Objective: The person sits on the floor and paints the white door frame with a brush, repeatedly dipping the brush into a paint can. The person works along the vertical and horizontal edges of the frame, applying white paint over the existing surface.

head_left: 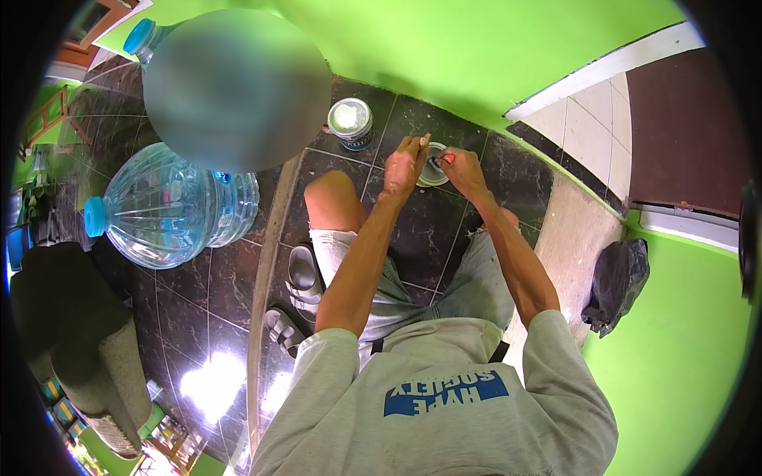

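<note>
- The left hand (pixel 403 165) reaches to a small round metal tin (pixel 432 169) on the dark glossy tiled floor (pixel 198 293), its grip closed around a thin stick-like tool whose tip meets the tin's 12 o'clock rim.
- The right hand (pixel 460 165) sits at the tin's 3 o'clock edge, grip narrow, pinching a small red-tipped object (pixel 449 158); what that object is cannot be told.
- The tin lies at 12 o'clock from the person's bare knees, close to the bright green wall (pixel 444 55).
- A second round silver-lidded can (pixel 350 123) stands at 10 o'clock from the tin, apart from it.
- 1 large clear plastic water jug with a blue cap (pixel 171 208) lies on its side at 9 o'clock.
- A black plastic bag (pixel 617 282) rests at 4 o'clock.
</note>
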Demonstrator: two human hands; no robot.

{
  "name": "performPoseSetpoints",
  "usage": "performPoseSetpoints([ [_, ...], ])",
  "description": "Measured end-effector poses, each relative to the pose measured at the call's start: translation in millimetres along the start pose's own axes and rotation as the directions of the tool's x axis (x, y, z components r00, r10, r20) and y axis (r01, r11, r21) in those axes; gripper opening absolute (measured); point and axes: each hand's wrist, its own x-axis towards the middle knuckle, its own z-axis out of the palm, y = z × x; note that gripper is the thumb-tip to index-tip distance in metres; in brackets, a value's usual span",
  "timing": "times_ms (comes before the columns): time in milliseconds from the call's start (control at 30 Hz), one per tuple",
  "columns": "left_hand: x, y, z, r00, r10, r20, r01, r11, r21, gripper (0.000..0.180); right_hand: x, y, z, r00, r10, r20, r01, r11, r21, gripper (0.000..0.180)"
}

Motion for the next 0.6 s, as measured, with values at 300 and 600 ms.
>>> performPoseSetpoints([
  [300,-1.2,3.3,-0.9,1.000,-0.002,0.006,0.002,1.000,-0.026,0.017,0.1,-1.6,-3.9,0.999,0.035,0.032,-0.034,0.998,-0.045,0.017],
  [600,-4.2,2.4,0.8,1.000,-0.013,0.006,0.013,1.000,0.018,0.015,-18.9,-31.7,-22.6,0.992,-0.095,-0.080,0.097,0.995,0.017,0.015],
])
